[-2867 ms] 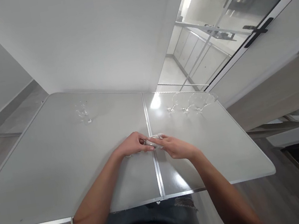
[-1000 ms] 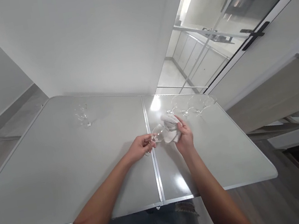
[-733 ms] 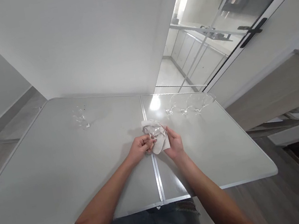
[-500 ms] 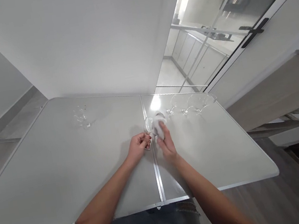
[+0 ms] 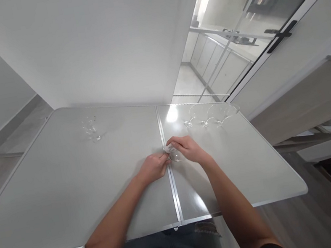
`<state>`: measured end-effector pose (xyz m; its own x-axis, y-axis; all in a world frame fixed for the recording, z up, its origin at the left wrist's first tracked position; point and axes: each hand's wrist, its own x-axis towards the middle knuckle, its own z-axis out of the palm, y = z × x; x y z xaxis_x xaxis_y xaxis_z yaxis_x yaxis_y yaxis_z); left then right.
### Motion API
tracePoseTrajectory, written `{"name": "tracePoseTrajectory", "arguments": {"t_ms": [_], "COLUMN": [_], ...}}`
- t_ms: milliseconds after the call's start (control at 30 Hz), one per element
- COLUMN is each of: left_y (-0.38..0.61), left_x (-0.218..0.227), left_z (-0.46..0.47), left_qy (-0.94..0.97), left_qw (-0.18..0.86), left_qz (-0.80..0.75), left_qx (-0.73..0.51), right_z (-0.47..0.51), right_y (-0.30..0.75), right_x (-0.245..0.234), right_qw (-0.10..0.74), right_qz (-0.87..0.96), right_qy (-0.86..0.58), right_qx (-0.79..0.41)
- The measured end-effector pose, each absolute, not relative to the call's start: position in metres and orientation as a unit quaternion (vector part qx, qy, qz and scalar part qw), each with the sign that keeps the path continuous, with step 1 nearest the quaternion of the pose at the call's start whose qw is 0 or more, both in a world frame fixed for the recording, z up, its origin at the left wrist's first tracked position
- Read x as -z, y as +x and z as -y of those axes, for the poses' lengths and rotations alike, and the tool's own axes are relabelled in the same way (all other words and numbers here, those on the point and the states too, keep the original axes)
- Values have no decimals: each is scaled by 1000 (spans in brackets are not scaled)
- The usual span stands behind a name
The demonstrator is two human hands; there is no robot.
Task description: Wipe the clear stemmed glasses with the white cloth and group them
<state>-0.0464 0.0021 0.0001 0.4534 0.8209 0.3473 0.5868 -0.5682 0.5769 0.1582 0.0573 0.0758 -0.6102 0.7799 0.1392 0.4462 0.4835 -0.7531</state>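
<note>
Near the table's centre seam, my left hand [image 5: 154,167] is closed in a pinch on the stem of a clear wine glass [image 5: 177,156]. The glass is tilted on its side, its bowl pointing right, and my fingers cover much of the stem and foot. Above the bowl, my right hand [image 5: 190,148] grips a crumpled white cloth [image 5: 169,147], which presses against the glass near where the stem meets the bowl.
Three clear stemmed glasses [image 5: 205,123] stand in a row at the table's back right. More clear glassware [image 5: 90,128], hard to make out, is at the back left. A white panel [image 5: 102,58] rises behind the grey table [image 5: 68,192].
The glass has swung from pointing up to lying toward the right. My right hand with the cloth has moved down and round to its upper side.
</note>
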Motion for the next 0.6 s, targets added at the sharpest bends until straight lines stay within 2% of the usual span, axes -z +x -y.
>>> {"name": "tracePoseTrajectory", "arguments": {"t_ms": [133,300,433,600], "left_y": [-51,-43,-33,-33], "left_x": [-4,-5,0,2], "left_z": [-5,-8,-8,-9], "left_qy": [800,686,581,535], "left_qw": [246,342,440,453], "left_qz": [-414,-458,-465,-486], "left_qx": [-358,-450,-503,-522], "right_z": [-69,-60,-51,-45], "right_y": [157,132,117,113], "right_x": [-55,-29,-20,-10], "right_qw": [347,507,501,477], "right_qz": [611,370,316,420], "right_qy": [-363,-326,-300,-303], "right_qx": [-612,-707,-747,-711]}}
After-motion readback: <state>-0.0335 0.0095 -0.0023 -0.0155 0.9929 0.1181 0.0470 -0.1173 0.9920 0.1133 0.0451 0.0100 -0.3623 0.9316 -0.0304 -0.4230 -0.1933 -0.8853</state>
